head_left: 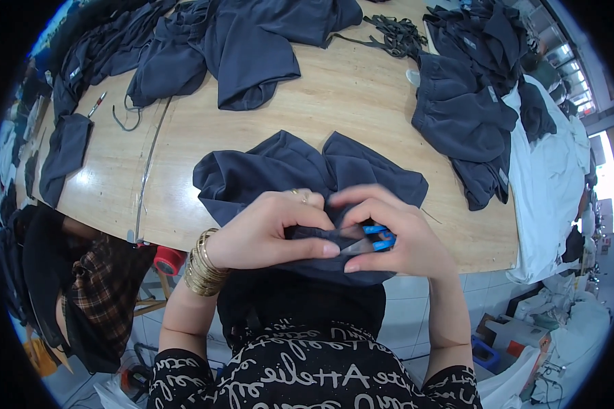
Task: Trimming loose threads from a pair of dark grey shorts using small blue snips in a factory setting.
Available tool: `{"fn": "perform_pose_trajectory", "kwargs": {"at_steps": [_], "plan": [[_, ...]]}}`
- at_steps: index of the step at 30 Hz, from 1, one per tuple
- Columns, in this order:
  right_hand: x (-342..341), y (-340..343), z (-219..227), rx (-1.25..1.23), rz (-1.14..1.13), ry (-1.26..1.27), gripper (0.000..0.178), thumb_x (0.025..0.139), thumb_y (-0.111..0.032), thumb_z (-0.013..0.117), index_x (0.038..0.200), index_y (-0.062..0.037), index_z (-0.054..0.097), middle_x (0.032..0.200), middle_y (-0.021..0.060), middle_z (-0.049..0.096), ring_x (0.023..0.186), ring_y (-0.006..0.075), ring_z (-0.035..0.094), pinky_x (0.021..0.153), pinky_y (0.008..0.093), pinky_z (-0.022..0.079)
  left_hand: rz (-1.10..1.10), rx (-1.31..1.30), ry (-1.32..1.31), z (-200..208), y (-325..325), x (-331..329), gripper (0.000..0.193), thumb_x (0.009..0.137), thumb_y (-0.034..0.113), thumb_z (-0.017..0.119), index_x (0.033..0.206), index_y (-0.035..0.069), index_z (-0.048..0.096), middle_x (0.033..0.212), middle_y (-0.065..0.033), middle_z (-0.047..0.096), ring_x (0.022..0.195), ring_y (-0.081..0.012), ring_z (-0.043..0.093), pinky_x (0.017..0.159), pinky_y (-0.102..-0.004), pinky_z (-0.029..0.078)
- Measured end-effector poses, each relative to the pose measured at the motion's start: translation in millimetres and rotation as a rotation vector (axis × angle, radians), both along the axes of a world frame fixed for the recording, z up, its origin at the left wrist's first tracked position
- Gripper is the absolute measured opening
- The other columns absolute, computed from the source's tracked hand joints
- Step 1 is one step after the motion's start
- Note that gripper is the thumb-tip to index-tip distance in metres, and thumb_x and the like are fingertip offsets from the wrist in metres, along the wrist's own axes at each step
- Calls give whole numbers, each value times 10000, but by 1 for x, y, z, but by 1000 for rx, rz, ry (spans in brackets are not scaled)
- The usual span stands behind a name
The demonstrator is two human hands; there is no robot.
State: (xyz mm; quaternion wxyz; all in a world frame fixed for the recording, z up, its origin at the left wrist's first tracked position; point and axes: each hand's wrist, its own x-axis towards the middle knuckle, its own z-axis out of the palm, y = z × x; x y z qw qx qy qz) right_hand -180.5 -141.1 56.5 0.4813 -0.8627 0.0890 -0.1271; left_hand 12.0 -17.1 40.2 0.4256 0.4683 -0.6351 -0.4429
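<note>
Dark navy shorts lie spread at the table's near edge, legs away from me and the gathered waist end toward my body. My left hand, with gold bangles at its wrist, is closed on the gathered fabric between thumb and fingers. In my right hand is a small pair of thread snips with blue grips, held in the palm. Its metal blades point left, toward the fabric by my left thumb. The right fingers are slightly blurred, and I cannot tell whether the blades touch the cloth.
More dark garments are heaped along the far side of the wooden table. Dark shorts and white cloth lie at the right. Black cords are tangled at the back. A pen rests at the left, near a seated person.
</note>
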Motion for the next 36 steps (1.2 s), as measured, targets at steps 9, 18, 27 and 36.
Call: {"fn": "perform_pose_trajectory", "kwargs": {"at_steps": [9,18,27,36], "plan": [[-5,6,3,-783,-433,-283,319,496,32,637,800,-54,592,648,53,544,564,208,534,496,286,406,565,-392,-639,1,21,8,145,676,49,724,734,62,592,780,-58,532,735,-219,549,610,-309,396],[-18,21,-14,-764,-567,-523,390,484,68,594,860,-36,612,661,76,594,512,216,551,450,290,397,964,-817,-674,-26,43,8,272,572,-93,714,718,80,563,841,-51,499,739,-200,483,624,-283,394],[-15,21,-15,-756,-513,-555,404,493,39,621,888,-42,608,649,69,567,506,211,532,450,283,377,957,-822,-641,-34,43,9,277,584,-87,706,736,89,556,864,-55,503,759,-211,497,645,-302,414],[14,29,-26,-576,-564,-421,364,488,60,607,842,-26,584,666,109,539,563,281,550,504,345,434,488,-560,-225,-17,44,-43,141,759,81,719,867,80,627,915,-82,561,786,-179,571,662,-268,453]]}}
